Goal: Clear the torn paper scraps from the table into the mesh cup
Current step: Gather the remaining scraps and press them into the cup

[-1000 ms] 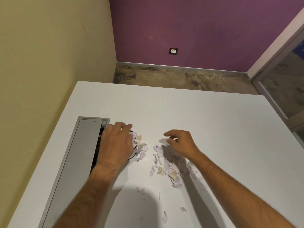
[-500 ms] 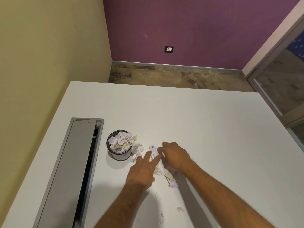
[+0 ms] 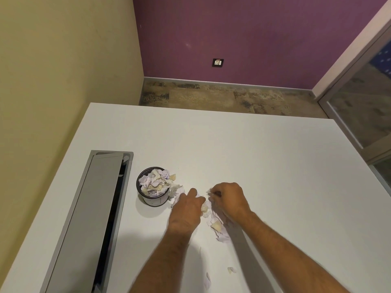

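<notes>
On table (image 3: pixel 254 157), scraps (image 3: pixel 218 226) between both hands.

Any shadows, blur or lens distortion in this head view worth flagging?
Head view: wide-angle bending bows the table edges and door frame; a soft shadow falls on the table beneath the forearms; both hands and the paper scraps look slightly soft.

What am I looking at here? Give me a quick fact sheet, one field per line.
Setting: white table in a room corner
Container: mesh cup, heaped with torn paper to the rim
Spill: a few scraps hanging over the cup's right side
Main pile: paper scraps between the hands
Strays: loose scraps near the table's front
Left hand: fingers on the pile
Right hand: curled, gathering scraps
Also: grey cable hatch, left of the cup
</notes>
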{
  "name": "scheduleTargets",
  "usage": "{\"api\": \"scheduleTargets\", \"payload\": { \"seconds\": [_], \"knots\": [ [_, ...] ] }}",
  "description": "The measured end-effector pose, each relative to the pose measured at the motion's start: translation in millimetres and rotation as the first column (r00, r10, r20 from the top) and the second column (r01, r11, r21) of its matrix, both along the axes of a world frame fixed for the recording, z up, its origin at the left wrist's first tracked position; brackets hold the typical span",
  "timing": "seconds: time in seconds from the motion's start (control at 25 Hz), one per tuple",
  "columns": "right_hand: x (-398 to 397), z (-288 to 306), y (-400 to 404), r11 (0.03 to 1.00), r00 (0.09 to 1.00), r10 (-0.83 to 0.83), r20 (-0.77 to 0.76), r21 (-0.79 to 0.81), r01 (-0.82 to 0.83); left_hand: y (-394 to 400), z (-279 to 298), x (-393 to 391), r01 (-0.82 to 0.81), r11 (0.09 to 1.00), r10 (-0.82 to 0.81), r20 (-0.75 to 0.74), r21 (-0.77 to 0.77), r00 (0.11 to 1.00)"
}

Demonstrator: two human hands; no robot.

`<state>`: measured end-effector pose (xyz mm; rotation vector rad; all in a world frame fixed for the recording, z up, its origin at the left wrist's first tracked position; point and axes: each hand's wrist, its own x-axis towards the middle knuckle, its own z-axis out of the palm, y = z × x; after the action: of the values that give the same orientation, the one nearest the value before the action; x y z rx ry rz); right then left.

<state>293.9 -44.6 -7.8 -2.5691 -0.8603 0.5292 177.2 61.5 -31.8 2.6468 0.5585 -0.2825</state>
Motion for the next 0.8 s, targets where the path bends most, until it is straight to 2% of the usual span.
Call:
{"api": "scheduleTargets", "payload": {
  "seconds": [0.16, 0.28, 0.36, 0.44, 0.52, 0.64, 0.8],
  "knots": [
    [-1, 15, 10, 0.934, 0.967, -0.174, -0.185, 0.280, 0.222, 2, -4, 0, -0.044, 0.999, 0.045, 0.043, -0.014, 0.998],
    [-7, 31, 28, 0.860, 0.902, -0.122, -0.414, 0.410, 0.304, 0, -8, -4, -0.124, 0.991, 0.128, 0.083, -0.057, 0.988],
    [-13, 38, 40, 0.855, 0.878, -0.061, -0.475, 0.429, 0.291, -2, -9, -12, -0.188, 0.976, 0.199, 0.094, -0.112, 0.975],
    [-21, 40, 51, 0.866, 0.873, -0.032, -0.486, 0.423, 0.267, -6, -8, -25, -0.179, 0.975, 0.196, 0.127, -0.134, 0.972],
    [-28, 39, 60, 0.887, 0.887, -0.030, -0.461, 0.396, 0.236, -12, 0, -43, -0.172, 0.964, 0.217, 0.226, -0.203, 0.950],
    [-34, 42, 72, 0.893, 0.866, -0.030, -0.498, 0.377, 0.248, -15, 21, -67, -0.194, 0.939, 0.300, 0.398, -0.285, 0.867],
    [-43, 55, 90, 0.869, 0.841, 0.028, -0.540, 0.429, 0.246, 7, 49, -88, -0.204, 0.940, 0.326, 0.550, -0.272, 0.769]
  ]
}}
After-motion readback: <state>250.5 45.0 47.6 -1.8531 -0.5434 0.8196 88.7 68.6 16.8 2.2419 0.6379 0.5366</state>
